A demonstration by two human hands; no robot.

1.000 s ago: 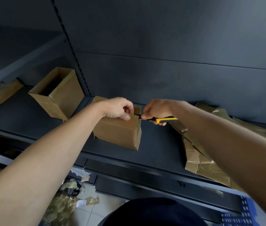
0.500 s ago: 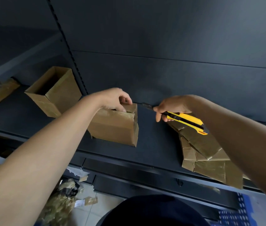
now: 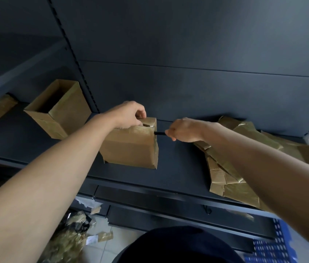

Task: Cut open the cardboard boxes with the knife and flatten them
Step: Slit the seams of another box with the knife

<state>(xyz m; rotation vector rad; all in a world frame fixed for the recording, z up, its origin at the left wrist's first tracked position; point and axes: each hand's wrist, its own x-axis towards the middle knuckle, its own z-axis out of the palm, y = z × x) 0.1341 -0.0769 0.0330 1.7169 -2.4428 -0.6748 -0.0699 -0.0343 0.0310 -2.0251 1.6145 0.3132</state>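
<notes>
Head view | left hand (image 3: 129, 115) grips top edge of box (image 3: 130, 147) standing on shelf (image 3: 178, 168) | right hand (image 3: 184, 130) clenched around knife (image 3: 159, 133), tip at box's upper right corner | flattened boxes (image 3: 231, 179) lie right

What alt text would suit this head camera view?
A person's right hand pushes a knife into the top corner of a cardboard box that the left hand steadies on a dark shelf, flattened boxes alongside.
</notes>
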